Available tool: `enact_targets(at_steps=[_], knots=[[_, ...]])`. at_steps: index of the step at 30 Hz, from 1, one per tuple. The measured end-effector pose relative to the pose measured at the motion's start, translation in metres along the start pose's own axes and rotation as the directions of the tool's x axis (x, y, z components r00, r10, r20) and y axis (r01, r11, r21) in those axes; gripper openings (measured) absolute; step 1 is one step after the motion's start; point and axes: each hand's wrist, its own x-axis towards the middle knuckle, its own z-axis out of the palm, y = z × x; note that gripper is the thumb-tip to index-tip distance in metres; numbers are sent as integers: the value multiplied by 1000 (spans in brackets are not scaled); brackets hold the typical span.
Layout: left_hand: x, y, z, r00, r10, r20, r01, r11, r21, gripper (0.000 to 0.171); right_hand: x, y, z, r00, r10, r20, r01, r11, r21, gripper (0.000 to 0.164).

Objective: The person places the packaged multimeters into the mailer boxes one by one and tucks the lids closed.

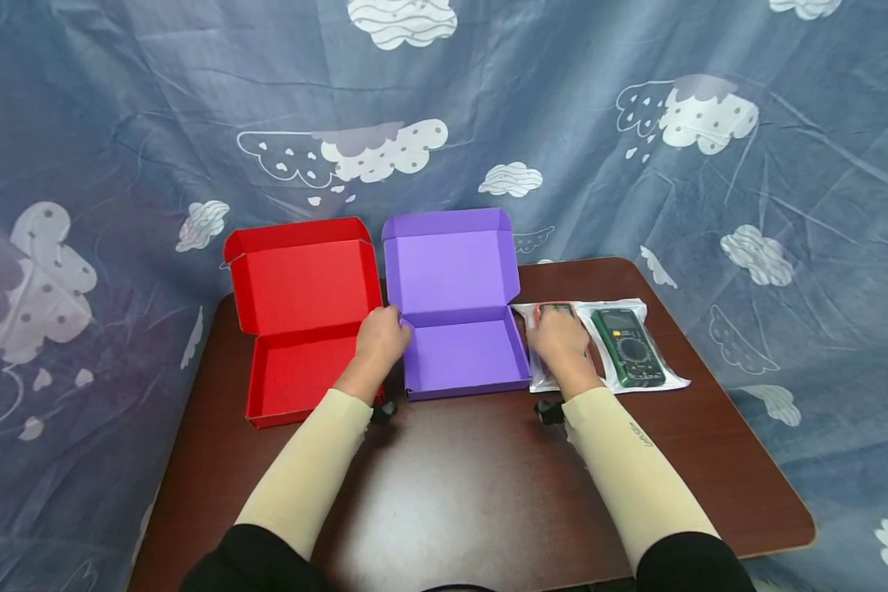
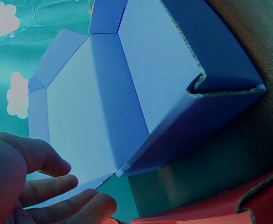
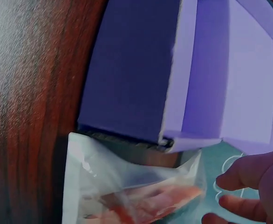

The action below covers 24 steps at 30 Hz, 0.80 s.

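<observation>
An open purple cardboard box [image 1: 462,358] stands in the middle of the table, its lid raised at the back. My left hand [image 1: 382,335] is at the box's left side near the lid hinge; in the left wrist view its fingers [image 2: 57,191] are loosely bent and spread. My right hand [image 1: 560,339] is over a clear plastic bag [image 3: 80,186] right of the box, hiding most of the red-edged item inside. The fingers [image 3: 243,207] look apart in the right wrist view; whether they touch the bag is unclear. Beside it lies a bagged green multimeter [image 1: 629,347].
An open red cardboard box [image 1: 289,374] stands left of the purple one, with its lid up. Both boxes sit toward the far side of the brown table [image 1: 459,493]. A blue cloud-patterned curtain [image 1: 562,107] hangs behind.
</observation>
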Motion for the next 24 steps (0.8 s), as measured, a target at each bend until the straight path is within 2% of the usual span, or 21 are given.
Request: enact_targets(at_steps=[7,13,17,24], knots=[[0,-1,7,998,-47,39,47,999,-6,24,2,16,5,987,154,55,-155,988,12,75],[1,-3,13,989,-102,104,104,994,-15,31,7,32,12,972,227,66,-230,972,46,83],[1,-5,17,986,-103,131,105,994,-6,32,7,37,11,965,247,89,-253,965,66,88],[-1,-7,25,982,-99,160,99,995,4,22,4,44,13,963,226,144,-228,974,0,102]])
